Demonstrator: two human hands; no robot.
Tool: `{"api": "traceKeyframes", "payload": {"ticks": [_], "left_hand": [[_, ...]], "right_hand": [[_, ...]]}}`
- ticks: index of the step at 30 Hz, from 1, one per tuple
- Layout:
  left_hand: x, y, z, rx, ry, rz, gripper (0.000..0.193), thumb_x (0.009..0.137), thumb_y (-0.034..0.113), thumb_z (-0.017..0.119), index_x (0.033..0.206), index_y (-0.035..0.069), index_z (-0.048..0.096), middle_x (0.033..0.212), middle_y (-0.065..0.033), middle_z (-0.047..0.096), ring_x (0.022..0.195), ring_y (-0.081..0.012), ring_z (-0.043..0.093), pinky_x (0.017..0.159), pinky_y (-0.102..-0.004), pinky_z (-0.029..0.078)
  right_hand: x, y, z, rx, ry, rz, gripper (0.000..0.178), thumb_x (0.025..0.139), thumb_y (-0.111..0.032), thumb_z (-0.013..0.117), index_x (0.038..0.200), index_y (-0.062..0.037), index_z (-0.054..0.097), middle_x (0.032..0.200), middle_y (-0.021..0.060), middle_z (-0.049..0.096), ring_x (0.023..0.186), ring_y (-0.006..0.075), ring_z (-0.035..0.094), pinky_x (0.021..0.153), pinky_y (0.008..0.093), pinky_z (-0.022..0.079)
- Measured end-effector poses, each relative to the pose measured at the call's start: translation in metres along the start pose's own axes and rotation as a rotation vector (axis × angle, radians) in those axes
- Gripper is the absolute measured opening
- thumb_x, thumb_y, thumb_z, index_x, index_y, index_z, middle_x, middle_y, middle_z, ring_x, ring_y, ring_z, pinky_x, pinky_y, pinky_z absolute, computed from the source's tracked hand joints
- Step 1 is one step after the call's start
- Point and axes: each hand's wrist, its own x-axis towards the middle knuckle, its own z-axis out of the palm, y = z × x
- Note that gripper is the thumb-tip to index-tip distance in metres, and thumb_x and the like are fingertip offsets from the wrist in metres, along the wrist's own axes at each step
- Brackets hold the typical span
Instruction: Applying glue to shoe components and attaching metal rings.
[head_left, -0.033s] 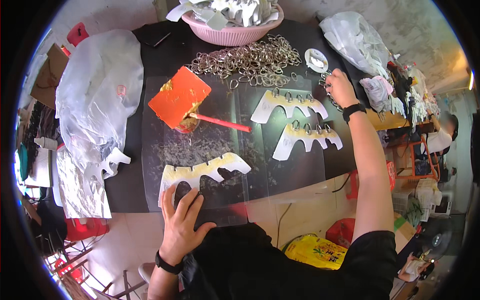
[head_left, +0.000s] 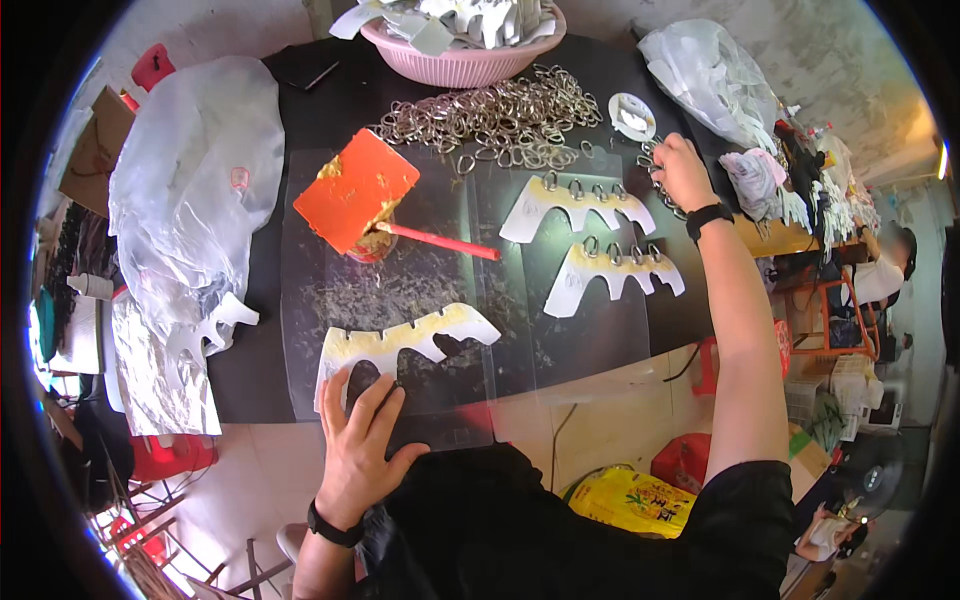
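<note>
My left hand (head_left: pixel 362 440) lay flat, fingers spread, on the black desk (head_left: pixel 300 110); my right hand (head_left: pixel 682 170) pinched metal rings (head_left: pixel 490 115) under plastic sheeting (head_left: pixel 420 290).

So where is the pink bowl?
The pink bowl sits at the far edge of the black table, top centre of the head view, just behind the pile of metal rings.

I sit at a black table (head_left: pixel 300 95) that runs out ahead of me. Below its near edge the pale tiled floor (head_left: pixel 250 480) shows, with red plastic stools (head_left: pixel 165 455) on my left. A rough grey wall (head_left: pixel 830 50) rises beyond, lit brightly from the right.
</note>
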Motion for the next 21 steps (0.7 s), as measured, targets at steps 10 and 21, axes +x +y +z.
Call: {"api": "traceKeyframes", "payload": {"ticks": [10,21], "left_hand": [[-0.006,-0.013,-0.003,-0.034,0.010,0.040,0.065,0.061,0.031,0.083,0.117,0.004,0.062,0.132,-0.0091,0.051,0.128,-0.0419,0.033,0.107,-0.0555,0.028],[-0.010,-0.026,0.003,-0.078,0.089,0.169,0.072,0.065,0.039,0.080,0.124,0.007,0.056,0.139,-0.0084,0.043,0.122,-0.0412,0.037,0.105,-0.0554,0.029]], "right_hand": [[-0.038,-0.023,-0.076,0.742,-0.045,0.523,0.010,0.092,-0.010,0.058,0.088,-0.0075,0.049,0.067,-0.0001,0.054,0.054,0.0076,0.054,0.048,0.0223,0.043],[-0.096,-0.250,-0.144,1.324,-0.501,0.217,0.012,0.093,-0.003,0.056,0.102,-0.0015,0.064,0.088,0.0004,0.061,0.078,0.0084,0.059,0.071,0.0220,0.048]]}}
